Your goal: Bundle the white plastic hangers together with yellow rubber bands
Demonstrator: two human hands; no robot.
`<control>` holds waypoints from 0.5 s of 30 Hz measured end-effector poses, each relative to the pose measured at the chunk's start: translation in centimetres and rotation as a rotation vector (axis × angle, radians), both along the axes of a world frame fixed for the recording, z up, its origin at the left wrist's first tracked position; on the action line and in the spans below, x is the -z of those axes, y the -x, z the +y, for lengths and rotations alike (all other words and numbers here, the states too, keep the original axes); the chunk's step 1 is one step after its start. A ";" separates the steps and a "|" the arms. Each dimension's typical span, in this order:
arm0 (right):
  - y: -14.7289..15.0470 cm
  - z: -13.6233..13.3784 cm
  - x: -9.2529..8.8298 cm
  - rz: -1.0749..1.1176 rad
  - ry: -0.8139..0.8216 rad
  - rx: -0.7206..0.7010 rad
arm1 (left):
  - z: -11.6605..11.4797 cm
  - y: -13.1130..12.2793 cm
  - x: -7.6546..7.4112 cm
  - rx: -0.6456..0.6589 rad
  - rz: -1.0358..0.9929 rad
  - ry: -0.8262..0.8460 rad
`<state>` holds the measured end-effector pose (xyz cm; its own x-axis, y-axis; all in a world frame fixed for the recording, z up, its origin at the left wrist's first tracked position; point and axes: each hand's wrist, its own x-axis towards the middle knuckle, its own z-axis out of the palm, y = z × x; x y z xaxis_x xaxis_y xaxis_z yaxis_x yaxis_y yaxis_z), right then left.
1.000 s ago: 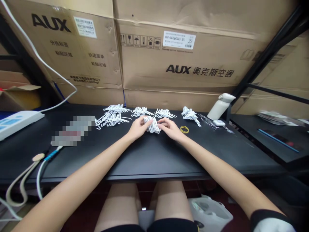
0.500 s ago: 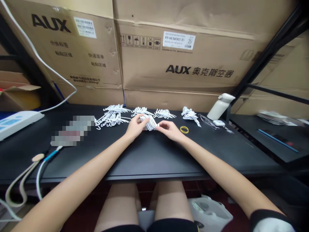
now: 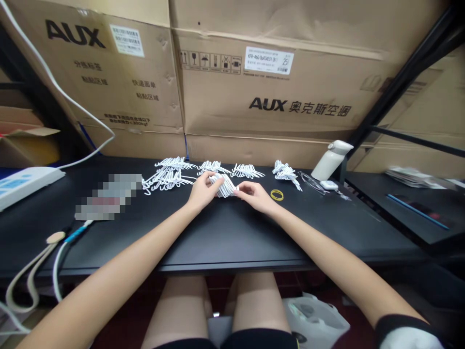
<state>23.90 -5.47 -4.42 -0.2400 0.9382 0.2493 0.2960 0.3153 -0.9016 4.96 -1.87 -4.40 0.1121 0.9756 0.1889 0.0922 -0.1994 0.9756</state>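
Note:
Above the middle of the black table, my left hand (image 3: 203, 193) grips a bundle of white wire hooks (image 3: 225, 186) with its thumb across the top. The fingers of my right hand (image 3: 255, 196) pinch the right end of that same bundle. Behind my hands lie more piles of white hooks: a large pile (image 3: 169, 174) to the left, a small pile (image 3: 214, 167) just behind the bundle, and another pile (image 3: 247, 170) beside it. A further tangled pile (image 3: 286, 173) rests to the right. Yellow rubber bands (image 3: 276, 195) lie near my right hand.
At the back right of the black table (image 3: 232, 242) stand a white bottle (image 3: 331, 161), glasses (image 3: 313, 183) and a small white case (image 3: 329, 185). A blurred-out flat object (image 3: 109, 198) and a white power strip (image 3: 27, 186) lie left. Large cardboard boxes (image 3: 269, 116) line the back.
The view has shifted very slightly. Both hands keep hold of the bundle of hooks, with hardly any visible movement.

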 end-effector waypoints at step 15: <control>1.1 -0.4 -0.6 0.296 0.101 0.058 | -0.7 0.1 -1.3 0.374 -0.242 0.161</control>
